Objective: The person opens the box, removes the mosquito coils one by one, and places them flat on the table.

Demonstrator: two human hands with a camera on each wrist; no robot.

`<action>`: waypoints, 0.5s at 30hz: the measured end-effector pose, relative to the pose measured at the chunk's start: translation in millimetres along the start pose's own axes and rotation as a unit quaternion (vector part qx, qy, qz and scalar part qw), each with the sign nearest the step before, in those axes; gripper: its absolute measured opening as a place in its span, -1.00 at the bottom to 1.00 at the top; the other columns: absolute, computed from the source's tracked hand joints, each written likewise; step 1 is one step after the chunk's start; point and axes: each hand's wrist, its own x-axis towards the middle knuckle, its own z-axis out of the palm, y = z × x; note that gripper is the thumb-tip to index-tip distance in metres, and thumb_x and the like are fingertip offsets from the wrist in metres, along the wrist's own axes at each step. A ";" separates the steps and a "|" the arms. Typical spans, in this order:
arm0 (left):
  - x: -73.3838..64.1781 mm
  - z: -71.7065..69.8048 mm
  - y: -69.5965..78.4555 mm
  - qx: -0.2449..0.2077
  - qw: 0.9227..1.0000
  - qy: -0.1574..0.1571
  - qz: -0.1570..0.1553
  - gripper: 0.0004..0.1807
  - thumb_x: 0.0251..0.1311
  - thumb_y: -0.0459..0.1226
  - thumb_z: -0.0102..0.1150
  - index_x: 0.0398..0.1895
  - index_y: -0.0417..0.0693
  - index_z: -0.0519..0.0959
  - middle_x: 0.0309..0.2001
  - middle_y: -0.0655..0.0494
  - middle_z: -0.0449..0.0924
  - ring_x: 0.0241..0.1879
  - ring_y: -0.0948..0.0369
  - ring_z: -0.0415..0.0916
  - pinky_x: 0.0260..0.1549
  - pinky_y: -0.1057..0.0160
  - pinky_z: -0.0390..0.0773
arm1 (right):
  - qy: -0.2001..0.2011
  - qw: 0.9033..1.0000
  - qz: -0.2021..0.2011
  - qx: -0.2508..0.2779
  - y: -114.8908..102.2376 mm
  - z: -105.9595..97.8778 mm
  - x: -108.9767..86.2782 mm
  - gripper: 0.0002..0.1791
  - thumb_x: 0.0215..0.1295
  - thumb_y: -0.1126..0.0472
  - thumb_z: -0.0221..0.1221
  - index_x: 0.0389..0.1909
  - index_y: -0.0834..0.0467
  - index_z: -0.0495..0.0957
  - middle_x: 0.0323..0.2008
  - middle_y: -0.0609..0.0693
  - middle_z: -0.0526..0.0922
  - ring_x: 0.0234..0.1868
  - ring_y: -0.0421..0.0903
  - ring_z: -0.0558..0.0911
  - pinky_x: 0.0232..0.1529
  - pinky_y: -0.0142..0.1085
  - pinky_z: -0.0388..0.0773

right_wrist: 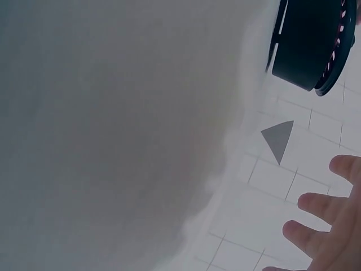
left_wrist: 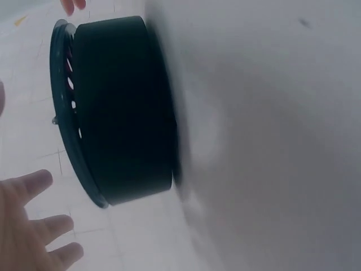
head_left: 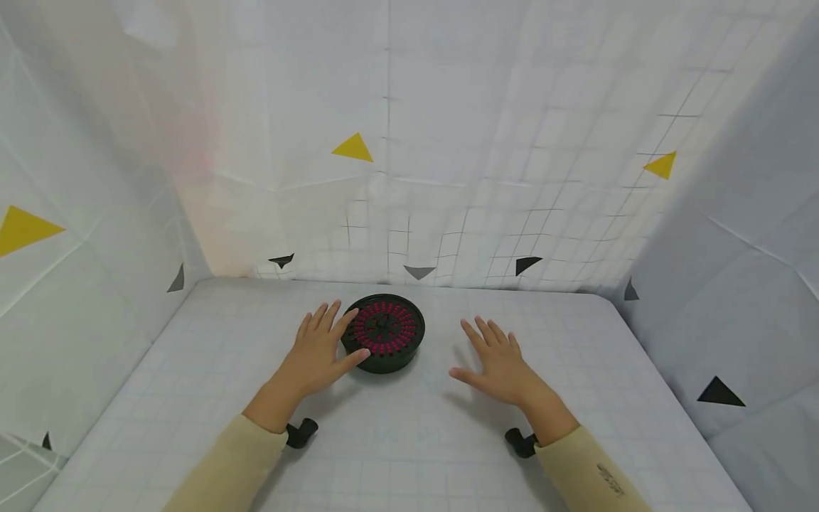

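A round dark-green, almost black tin stands on the table, its slotted lid showing pink through the slots and a small knob at its middle. My left hand is beside the tin's left edge, fingers spread and thumb out. In the head view its index finger and thumb overlap the rim; the left wrist view shows fingers with a gap to the tin. To the right, my right hand hovers over the table, fingers spread and holding nothing. Its fingers are apart from the tin.
The white gridded table has white sheet walls at the back and both sides. Yellow and black triangle markers are on the walls, including a yellow one. Black wrist-worn devices protrude near both sleeves.
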 end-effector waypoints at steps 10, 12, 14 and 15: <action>14.5 7.5 13.7 -0.041 0.998 0.031 0.027 -0.19 0.38 0.22 0.02 0.51 -0.07 0.25 0.49 -0.25 0.14 0.50 -0.20 0.00 0.41 -0.24 0.03 | -0.002 0.999 -0.026 0.023 -12.3 6.6 13.0 0.04 0.25 -0.48 0.09 0.59 0.01 0.05 0.54 0.23 0.08 0.52 0.31 0.06 0.39 0.36 -0.05; 16.9 8.5 15.8 -0.048 0.998 0.034 0.025 -0.20 0.38 0.23 0.02 0.50 -0.06 0.26 0.49 -0.23 0.15 0.50 -0.18 0.01 0.41 -0.24 0.05 | -0.004 0.999 -0.032 0.025 -14.0 8.1 15.5 0.04 0.25 -0.48 0.08 0.59 0.02 0.05 0.53 0.24 0.08 0.51 0.32 0.07 0.40 0.34 -0.03; 19.1 9.5 17.4 -0.055 0.997 0.038 0.026 -0.20 0.38 0.23 0.02 0.49 -0.06 0.27 0.48 -0.22 0.17 0.49 -0.15 0.04 0.40 -0.22 0.08 | -0.009 0.999 -0.034 0.030 -15.9 9.1 17.8 0.04 0.25 -0.47 0.09 0.59 0.02 0.04 0.53 0.25 0.09 0.50 0.33 0.07 0.41 0.31 -0.02; 20.2 9.9 18.0 -0.059 0.997 0.040 0.025 -0.21 0.38 0.22 0.03 0.49 -0.05 0.27 0.48 -0.20 0.17 0.49 -0.14 0.05 0.40 -0.22 0.09 | -0.010 0.999 -0.037 0.032 -16.8 9.7 19.1 0.04 0.25 -0.46 0.09 0.59 0.03 0.04 0.53 0.26 0.09 0.50 0.34 0.08 0.41 0.30 -0.01</action>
